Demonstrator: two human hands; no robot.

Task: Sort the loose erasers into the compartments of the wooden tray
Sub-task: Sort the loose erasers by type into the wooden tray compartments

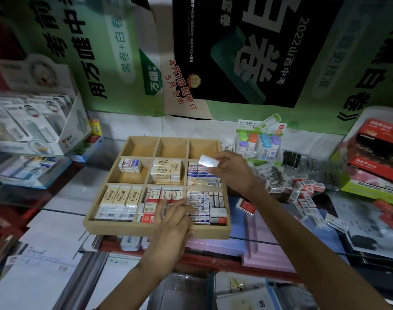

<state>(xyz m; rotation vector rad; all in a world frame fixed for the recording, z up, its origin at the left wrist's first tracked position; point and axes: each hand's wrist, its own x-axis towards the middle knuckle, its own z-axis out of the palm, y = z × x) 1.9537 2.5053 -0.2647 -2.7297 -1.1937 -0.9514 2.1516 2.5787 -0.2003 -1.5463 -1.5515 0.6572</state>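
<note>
The wooden tray [132,228] has nine compartments; the three far ones hold nothing, the six nearer ones hold boxed erasers. My right hand [232,171] hovers over the middle-right compartment and pinches a white wrapped eraser [209,162] between thumb and fingers. My left hand [175,218] lies on the tray's front, its straight fingers touching the red 2B erasers [149,214] in the front-middle compartment. A heap of loose erasers [303,193] lies on the counter right of the tray.
A display box of correction tapes [34,130] stands at the left. Packs of colourful sharpeners [259,144] and black binder clips [291,158] sit behind the loose erasers. Red and green boxes [374,162] crowd the right. Posters line the back wall.
</note>
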